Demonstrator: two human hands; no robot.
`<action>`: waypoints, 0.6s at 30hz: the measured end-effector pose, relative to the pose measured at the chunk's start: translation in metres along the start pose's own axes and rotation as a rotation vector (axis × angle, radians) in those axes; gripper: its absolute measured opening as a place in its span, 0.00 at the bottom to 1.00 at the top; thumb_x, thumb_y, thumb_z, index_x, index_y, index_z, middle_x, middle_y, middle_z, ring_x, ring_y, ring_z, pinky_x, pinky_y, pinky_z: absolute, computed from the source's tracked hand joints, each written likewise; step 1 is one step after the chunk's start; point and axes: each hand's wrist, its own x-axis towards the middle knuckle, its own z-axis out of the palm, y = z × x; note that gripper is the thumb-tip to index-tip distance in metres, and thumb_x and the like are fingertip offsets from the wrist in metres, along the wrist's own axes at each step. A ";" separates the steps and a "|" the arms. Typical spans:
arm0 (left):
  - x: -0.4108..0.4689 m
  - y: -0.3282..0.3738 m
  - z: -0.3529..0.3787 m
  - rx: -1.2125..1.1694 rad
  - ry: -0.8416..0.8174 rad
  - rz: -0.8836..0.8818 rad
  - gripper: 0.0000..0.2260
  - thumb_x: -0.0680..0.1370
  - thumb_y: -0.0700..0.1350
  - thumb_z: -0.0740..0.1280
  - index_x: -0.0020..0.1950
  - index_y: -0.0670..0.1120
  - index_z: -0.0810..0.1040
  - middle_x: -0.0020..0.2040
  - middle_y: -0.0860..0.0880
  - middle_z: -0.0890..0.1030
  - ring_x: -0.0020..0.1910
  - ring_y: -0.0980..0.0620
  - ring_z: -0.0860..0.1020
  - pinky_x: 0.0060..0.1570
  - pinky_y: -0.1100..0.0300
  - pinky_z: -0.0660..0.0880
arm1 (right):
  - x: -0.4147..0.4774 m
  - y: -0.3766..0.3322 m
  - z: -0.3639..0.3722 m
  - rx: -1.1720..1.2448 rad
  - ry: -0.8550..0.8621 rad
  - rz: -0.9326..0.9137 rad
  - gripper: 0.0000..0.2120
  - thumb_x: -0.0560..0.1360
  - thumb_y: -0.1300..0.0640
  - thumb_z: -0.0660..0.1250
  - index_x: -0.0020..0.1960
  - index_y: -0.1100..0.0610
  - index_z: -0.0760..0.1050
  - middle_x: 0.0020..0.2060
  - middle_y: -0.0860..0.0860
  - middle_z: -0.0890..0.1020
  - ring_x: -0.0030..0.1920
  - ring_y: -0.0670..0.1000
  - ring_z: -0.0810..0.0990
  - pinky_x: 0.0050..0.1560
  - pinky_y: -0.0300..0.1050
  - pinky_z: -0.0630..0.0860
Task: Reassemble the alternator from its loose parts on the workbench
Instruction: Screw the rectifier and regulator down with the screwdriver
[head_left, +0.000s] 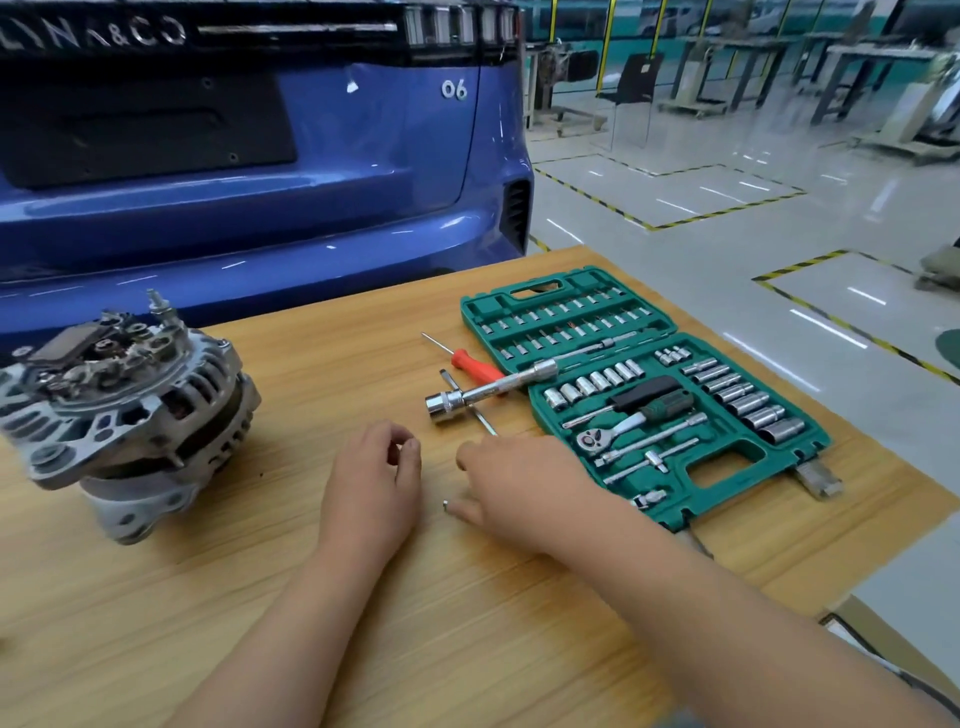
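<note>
Head view: alternator (130, 410) lies left of left grip (374, 478) and right grip (519, 483), both relaxed.

My only view comes from the camera on my head, a wide-angle lens facing forward and down. It sits close above the workbench (337, 353), with my left hand (374, 470) and right hand (511, 480) near mid-frame. Past the bench's far edge it takes in the blue car (311, 208) and the workshop floor (675, 270).

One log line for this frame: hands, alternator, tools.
alternator untouched, left side | left hand curled, contents unclear | right hand fingers spread beside socket wrench | socket set lying opened
</note>
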 end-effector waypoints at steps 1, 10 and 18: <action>-0.002 -0.003 -0.005 0.004 -0.017 -0.022 0.03 0.77 0.40 0.67 0.45 0.47 0.76 0.38 0.53 0.74 0.41 0.50 0.72 0.42 0.58 0.64 | 0.004 -0.008 0.003 -0.056 -0.044 -0.030 0.19 0.80 0.42 0.56 0.63 0.55 0.69 0.56 0.54 0.79 0.53 0.59 0.79 0.39 0.49 0.65; -0.057 -0.025 -0.099 0.019 0.117 -0.130 0.03 0.76 0.45 0.67 0.44 0.53 0.76 0.36 0.56 0.76 0.37 0.58 0.74 0.37 0.63 0.69 | 0.014 -0.037 -0.002 -0.052 -0.164 0.004 0.13 0.82 0.49 0.50 0.60 0.54 0.68 0.57 0.54 0.80 0.55 0.59 0.79 0.40 0.48 0.66; -0.090 -0.133 -0.215 0.378 0.238 -0.686 0.25 0.76 0.48 0.70 0.70 0.43 0.69 0.62 0.38 0.71 0.62 0.37 0.71 0.62 0.46 0.68 | 0.019 -0.051 -0.009 0.589 -0.051 0.051 0.08 0.81 0.52 0.58 0.46 0.51 0.73 0.42 0.44 0.80 0.43 0.47 0.77 0.40 0.43 0.69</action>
